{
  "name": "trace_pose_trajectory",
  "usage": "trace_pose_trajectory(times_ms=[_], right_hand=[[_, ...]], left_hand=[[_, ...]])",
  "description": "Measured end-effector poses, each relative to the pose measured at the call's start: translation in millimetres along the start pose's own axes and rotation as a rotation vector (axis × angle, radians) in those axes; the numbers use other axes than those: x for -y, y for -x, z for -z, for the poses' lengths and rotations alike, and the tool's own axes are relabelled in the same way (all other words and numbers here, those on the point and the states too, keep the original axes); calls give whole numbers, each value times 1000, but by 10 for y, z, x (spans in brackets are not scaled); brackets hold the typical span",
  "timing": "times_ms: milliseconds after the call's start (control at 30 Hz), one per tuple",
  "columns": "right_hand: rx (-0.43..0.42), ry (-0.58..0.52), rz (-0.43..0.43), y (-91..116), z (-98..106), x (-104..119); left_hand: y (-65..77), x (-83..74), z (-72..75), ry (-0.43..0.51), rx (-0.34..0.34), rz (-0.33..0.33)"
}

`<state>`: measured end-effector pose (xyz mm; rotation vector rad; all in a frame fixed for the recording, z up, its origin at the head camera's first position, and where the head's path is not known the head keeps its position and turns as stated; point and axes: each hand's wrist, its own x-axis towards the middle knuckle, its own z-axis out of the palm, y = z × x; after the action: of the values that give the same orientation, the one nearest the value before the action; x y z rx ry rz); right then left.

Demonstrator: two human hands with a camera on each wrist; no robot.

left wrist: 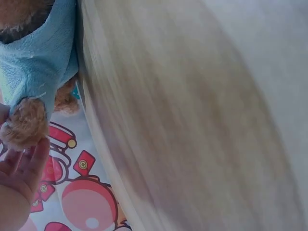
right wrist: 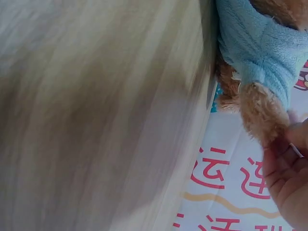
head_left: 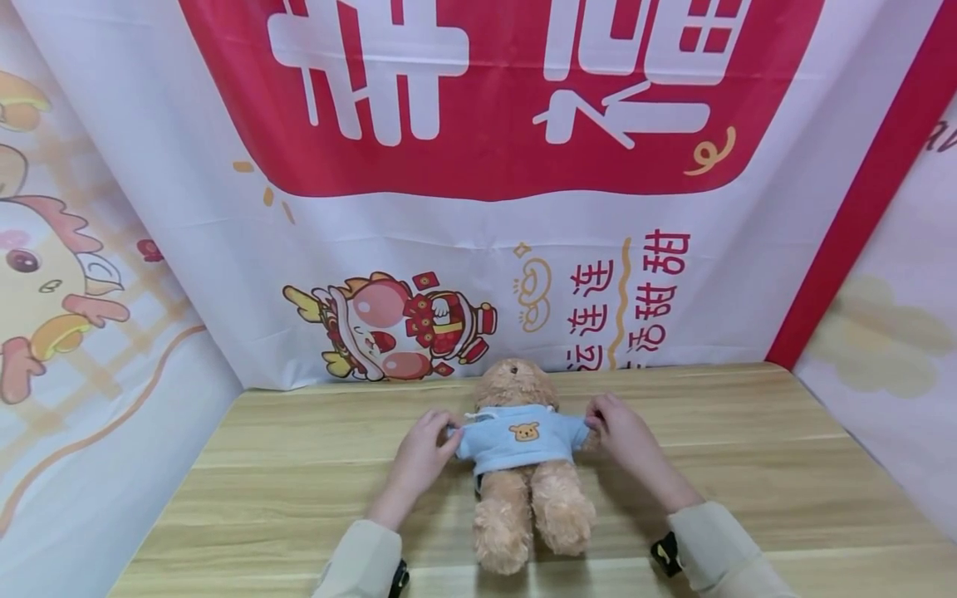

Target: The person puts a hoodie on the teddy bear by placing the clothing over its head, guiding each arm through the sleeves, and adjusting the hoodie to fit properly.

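Observation:
A tan teddy bear [head_left: 503, 523] lies on the wooden table, its head toward the back edge and its legs toward me. It wears a light-blue hoodie [head_left: 493, 453] with a small bear face on the front. My left hand [head_left: 420, 455] pinches the arm at the bear's left side in the head view. In the left wrist view, thumb and fingers are around its furry paw [left wrist: 25, 122]. On the other side, my right hand [head_left: 626, 430] holds the opposite arm. The right wrist view shows that paw [right wrist: 262, 113] between thumb and fingertips. Both bear arms are spread outward.
The pale wooden table [head_left: 299, 498] meets a white and red printed cloth [head_left: 486, 241] at the back. More printed cloth hangs on the left side [head_left: 97, 332] and right side [head_left: 890, 357].

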<state>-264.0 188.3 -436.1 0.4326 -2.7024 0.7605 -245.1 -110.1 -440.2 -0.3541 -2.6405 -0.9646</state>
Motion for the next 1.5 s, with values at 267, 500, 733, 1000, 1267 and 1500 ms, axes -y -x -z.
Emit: trace_pose_trajectory(times_ms=[267,500,733,1000,1267,1500], right_hand=[[44,-150,-176,93,73,120],[47,-170,-332,88,-39,192],[40,-193,-324,67,-34,197],[62,-194,-236,83,15,79],[136,-276,-60,43,-39,66],[68,-298,-196,2,-69,72]], left_hand=[[87,-81,13,-39,-99,49],[117,-142,15,-65,-86,99],[133,-116,-17,-80,-112,102],[125,-75,16,-88,-91,116],[79,-79,13,-61,-31,49],[30,-78,-6,-48,10,112]])
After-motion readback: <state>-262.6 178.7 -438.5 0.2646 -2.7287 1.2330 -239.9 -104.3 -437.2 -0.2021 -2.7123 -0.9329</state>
